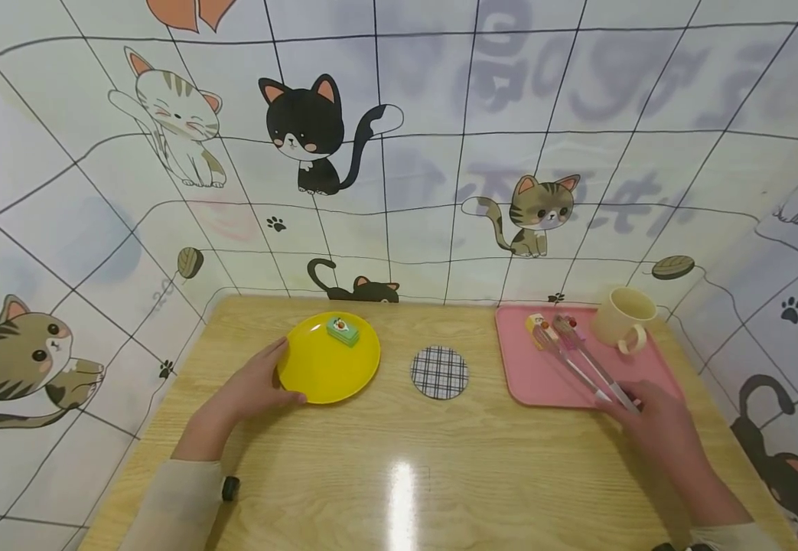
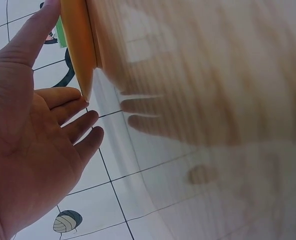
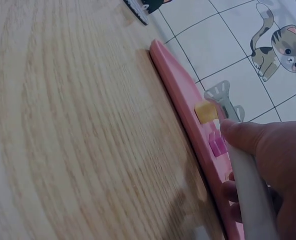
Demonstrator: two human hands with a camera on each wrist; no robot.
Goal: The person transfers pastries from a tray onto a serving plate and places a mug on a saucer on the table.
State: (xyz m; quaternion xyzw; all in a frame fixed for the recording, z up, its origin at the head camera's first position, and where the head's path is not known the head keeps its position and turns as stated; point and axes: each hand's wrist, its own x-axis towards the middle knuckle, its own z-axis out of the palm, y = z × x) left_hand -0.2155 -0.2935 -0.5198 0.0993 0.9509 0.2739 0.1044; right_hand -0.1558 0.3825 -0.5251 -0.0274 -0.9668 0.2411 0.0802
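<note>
Near the back left, a yellow plate (image 1: 323, 375) bears a small green toy cake slice (image 1: 343, 330). My left hand (image 1: 261, 383) rests at the plate's left rim, thumb at the near edge and the other fingers (image 2: 67, 107) fairly straight along the side. On the right, my right hand (image 1: 656, 428) grips the handles of tongs (image 1: 587, 363), their arms apart. The tong tips reach over a pink tray (image 1: 529, 383), by a yellow toy cake piece (image 1: 535, 322) and a pink one (image 3: 217, 144).
A cream mug (image 1: 620, 317) stands at the tray's back right. Between plate and tray lies a round checked coaster (image 1: 440, 373). The wooden table (image 1: 343, 467) backs onto a cat-patterned cloth wall (image 1: 433, 168), which also closes in both sides.
</note>
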